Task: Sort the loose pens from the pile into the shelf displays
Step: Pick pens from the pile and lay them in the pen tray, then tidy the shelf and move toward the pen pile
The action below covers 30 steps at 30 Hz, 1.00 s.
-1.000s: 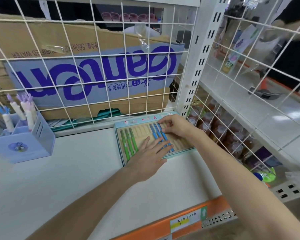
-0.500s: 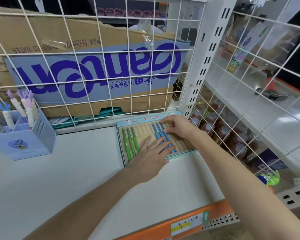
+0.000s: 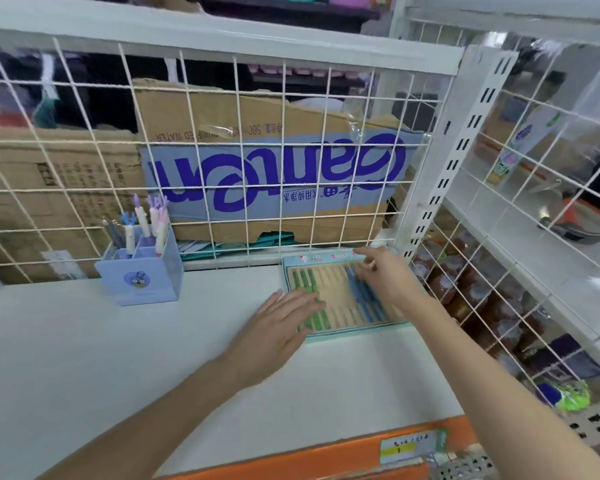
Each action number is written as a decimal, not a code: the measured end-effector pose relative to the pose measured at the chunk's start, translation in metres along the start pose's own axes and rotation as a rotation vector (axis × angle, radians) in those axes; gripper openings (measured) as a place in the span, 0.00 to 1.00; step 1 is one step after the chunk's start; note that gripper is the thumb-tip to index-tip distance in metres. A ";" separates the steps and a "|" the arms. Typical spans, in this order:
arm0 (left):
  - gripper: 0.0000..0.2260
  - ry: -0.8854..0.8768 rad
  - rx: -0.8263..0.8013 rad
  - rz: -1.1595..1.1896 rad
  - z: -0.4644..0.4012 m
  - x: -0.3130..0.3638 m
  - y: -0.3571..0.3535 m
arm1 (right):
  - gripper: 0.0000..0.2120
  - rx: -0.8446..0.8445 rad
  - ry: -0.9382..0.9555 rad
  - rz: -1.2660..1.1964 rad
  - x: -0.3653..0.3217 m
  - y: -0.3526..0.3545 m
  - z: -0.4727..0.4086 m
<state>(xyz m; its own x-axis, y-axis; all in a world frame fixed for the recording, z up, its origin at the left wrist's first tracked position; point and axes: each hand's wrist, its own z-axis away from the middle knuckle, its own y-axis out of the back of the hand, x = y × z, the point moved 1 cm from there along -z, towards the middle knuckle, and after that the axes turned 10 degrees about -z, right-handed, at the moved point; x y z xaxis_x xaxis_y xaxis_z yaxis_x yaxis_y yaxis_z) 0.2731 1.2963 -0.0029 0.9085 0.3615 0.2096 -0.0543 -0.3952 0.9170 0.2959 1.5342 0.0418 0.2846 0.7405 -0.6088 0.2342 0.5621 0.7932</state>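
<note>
a shallow pale-blue display tray (image 3: pixel 355 332) lies flat on the white shelf (image 3: pixel 118 341), its slotted beige bed under both grips. green pens (image 3: pixel 313 299) lie in slots beneath the left grip (image 3: pixel 281 327); blue pens (image 3: pixel 364 299) lie just left of the right grip (image 3: pixel 385 275).

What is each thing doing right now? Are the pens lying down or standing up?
Pen tray: lying flat on the shelf.
Green pens: lying in the tray's slots.
Blue pens: lying in the tray's slots.
Left hand: open, fingers resting on the green pens.
Right hand: fingers curled over the blue pens; grip unclear.
Pen cup: upright, pens standing in it.
</note>
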 end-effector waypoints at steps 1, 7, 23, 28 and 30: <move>0.19 0.049 0.023 -0.024 0.014 -0.011 0.012 | 0.21 -0.007 0.047 0.033 -0.018 -0.008 0.006; 0.19 0.343 0.141 -0.348 0.108 -0.067 0.089 | 0.24 -0.031 0.355 0.142 -0.154 -0.079 0.057; 0.21 1.028 0.259 -0.679 0.525 -0.141 0.275 | 0.30 -0.394 0.953 0.108 -0.515 -0.332 0.234; 0.21 1.200 0.325 -0.723 0.622 -0.140 0.325 | 0.31 -0.511 1.145 0.117 -0.602 -0.392 0.285; 0.21 1.225 0.326 -0.731 0.648 -0.143 0.338 | 0.31 -0.546 1.192 0.114 -0.626 -0.411 0.294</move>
<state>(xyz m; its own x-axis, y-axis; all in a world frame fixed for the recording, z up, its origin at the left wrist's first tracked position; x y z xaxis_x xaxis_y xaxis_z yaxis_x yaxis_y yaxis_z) 0.3935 0.5643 0.0575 -0.2303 0.9721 0.0456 0.4997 0.0779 0.8627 0.2947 0.7312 0.0926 -0.7776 0.5039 -0.3761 -0.2198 0.3426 0.9134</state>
